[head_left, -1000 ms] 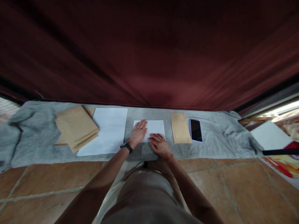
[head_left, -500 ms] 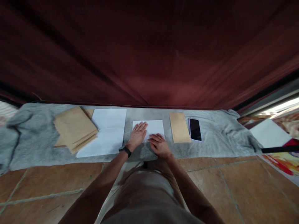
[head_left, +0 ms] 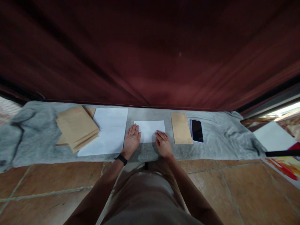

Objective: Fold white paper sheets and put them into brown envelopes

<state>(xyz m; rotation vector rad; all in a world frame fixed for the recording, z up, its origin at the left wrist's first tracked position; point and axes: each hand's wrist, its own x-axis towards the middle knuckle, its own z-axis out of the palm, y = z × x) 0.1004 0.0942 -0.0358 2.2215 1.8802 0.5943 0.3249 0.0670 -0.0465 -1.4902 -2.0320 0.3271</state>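
A small white sheet of paper (head_left: 149, 129), seemingly folded, lies flat on the grey cloth (head_left: 219, 137) in front of me. My left hand (head_left: 132, 139) rests at its left edge, fingers stretched out flat and holding nothing. On the paper's lower right part lie the fingertips of my right hand (head_left: 163, 143), palm down, fingers out and slightly bent. Left of my left hand is larger white paper (head_left: 110, 125), partly covered by a pile of brown envelopes (head_left: 77, 126). A single brown envelope (head_left: 181, 128) lies to the right of my right hand.
A phone (head_left: 197, 130) with a dark screen lies beyond the single envelope. Dark red fabric (head_left: 150, 62) rises behind the cloth-covered surface. At the far right are a white sheet (head_left: 273, 136) and a colourful printed item (head_left: 284, 167). The floor (head_left: 217, 184) is brown tile.
My left hand has slid left from the middle of the small paper to its left edge. My right hand has shifted slightly right, towards the paper's lower right corner.
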